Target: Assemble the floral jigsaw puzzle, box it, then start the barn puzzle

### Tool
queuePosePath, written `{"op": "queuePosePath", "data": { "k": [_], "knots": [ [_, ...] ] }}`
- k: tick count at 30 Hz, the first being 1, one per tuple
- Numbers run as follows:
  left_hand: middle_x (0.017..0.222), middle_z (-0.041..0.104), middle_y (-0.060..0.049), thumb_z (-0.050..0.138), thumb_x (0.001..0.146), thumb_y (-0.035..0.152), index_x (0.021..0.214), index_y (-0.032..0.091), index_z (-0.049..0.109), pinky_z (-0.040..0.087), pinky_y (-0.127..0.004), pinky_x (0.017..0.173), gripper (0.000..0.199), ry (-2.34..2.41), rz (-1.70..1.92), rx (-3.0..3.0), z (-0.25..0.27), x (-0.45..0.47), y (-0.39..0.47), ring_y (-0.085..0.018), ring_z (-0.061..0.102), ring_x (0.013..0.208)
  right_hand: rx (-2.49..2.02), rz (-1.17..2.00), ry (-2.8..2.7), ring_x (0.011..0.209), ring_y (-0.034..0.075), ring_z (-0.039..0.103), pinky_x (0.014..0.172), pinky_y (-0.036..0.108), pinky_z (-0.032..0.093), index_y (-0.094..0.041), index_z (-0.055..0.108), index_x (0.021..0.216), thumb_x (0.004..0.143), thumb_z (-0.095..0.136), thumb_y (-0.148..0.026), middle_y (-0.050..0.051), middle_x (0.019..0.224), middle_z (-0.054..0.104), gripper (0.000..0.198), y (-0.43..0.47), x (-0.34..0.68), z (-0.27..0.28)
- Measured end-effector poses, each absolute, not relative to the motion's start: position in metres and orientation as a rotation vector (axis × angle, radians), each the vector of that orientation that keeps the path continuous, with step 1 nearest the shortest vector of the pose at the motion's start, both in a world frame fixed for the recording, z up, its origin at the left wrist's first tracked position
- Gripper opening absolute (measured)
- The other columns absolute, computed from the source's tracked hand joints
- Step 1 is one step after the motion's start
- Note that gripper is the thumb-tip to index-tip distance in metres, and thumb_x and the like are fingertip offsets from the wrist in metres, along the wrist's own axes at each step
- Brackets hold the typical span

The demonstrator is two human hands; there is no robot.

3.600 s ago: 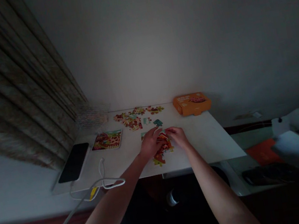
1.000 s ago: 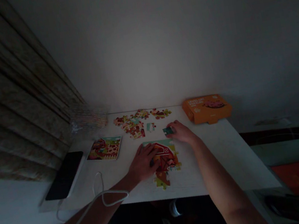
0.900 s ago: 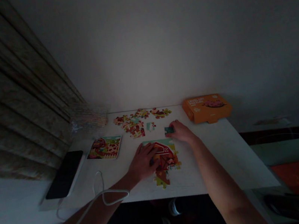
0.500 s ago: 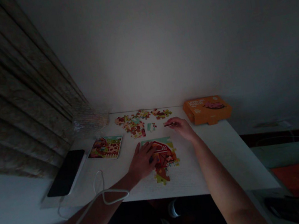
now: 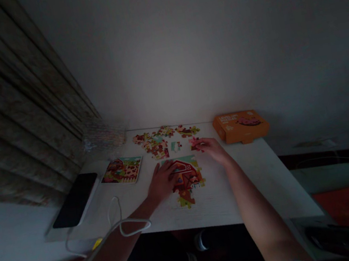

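Observation:
My left hand [image 5: 162,181] lies with its fingers outstretched on the left side of a partly joined jigsaw puzzle [image 5: 187,180], which pictures a red barn. A few joined pieces jut from its near edge. Beyond the puzzle's upper right corner, my right hand [image 5: 209,148] pinches a puzzle piece [image 5: 194,143] with pink and dark parts, just above the table. To the left of that piece lies a single pale green and white puzzle piece [image 5: 176,147]. Several loose puzzle pieces [image 5: 155,143] are heaped farther back.
A picture card [image 5: 123,170] of the farm scene lies at left, near a dark-screened phone [image 5: 76,200]. Clear bubble wrap [image 5: 104,137] sits by the curtain. An orange puzzle box [image 5: 242,126] stands at the back right of the white table [image 5: 264,178]. A white cable [image 5: 133,227] crosses my left forearm.
The puzzle has slid slightly away and to the left, with my left hand on it. The piece in my right hand has turned and shows more of its pink face.

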State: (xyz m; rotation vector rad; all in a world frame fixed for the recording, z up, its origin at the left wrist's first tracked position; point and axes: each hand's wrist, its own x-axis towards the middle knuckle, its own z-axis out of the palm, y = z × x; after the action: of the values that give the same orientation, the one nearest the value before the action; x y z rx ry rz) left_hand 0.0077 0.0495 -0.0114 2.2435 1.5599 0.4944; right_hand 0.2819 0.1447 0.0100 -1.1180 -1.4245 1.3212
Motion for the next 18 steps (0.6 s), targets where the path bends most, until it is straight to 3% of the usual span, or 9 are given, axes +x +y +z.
{"op": "queuePosePath", "data": {
  "k": [6,9,14,18],
  "knots": [
    [0.15,0.058,-0.007,0.052,0.098,0.028,0.138,0.025,0.063,0.026,-0.051,0.127,0.042,1.535,0.658,2.16,-0.016,0.003,0.052,-0.021,0.05,0.142,-1.11,1.293,-1.286,0.072,0.017,0.068,0.065,0.03,0.052,-0.028,0.063,0.113,0.063,0.087,-0.043,-0.001,0.087,0.075,0.057,0.146,0.281,0.009],
    [0.146,0.062,-0.008,0.054,0.096,0.028,0.136,0.025,0.064,0.03,-0.052,0.125,0.041,1.532,0.755,2.15,-0.015,0.002,0.052,-0.022,0.055,0.138,-1.147,1.282,-1.245,0.077,0.02,0.071,0.068,0.032,0.053,-0.026,0.062,0.103,0.061,0.087,-0.051,0.0,0.087,0.075,0.055,0.144,0.277,0.012],
    [0.135,0.068,-0.009,0.051,0.098,0.029,0.131,0.023,0.066,0.048,-0.044,0.113,0.037,1.53,0.888,2.104,-0.016,0.001,0.053,-0.021,0.062,0.127,-1.205,1.277,-1.236,0.084,0.025,0.074,0.074,0.036,0.054,-0.024,0.059,0.089,0.064,0.084,-0.061,0.006,0.084,0.078,0.051,0.14,0.272,0.021],
    [0.146,0.06,-0.011,0.051,0.1,0.034,0.14,0.024,0.06,0.038,-0.053,0.12,0.042,1.567,0.67,2.301,-0.017,0.001,0.044,-0.026,0.055,0.137,-1.225,1.324,-1.189,0.086,0.026,0.075,0.065,0.031,0.05,-0.024,0.055,0.082,0.059,0.087,-0.059,0.008,0.085,0.079,0.053,0.14,0.272,0.023]
  ]
}}
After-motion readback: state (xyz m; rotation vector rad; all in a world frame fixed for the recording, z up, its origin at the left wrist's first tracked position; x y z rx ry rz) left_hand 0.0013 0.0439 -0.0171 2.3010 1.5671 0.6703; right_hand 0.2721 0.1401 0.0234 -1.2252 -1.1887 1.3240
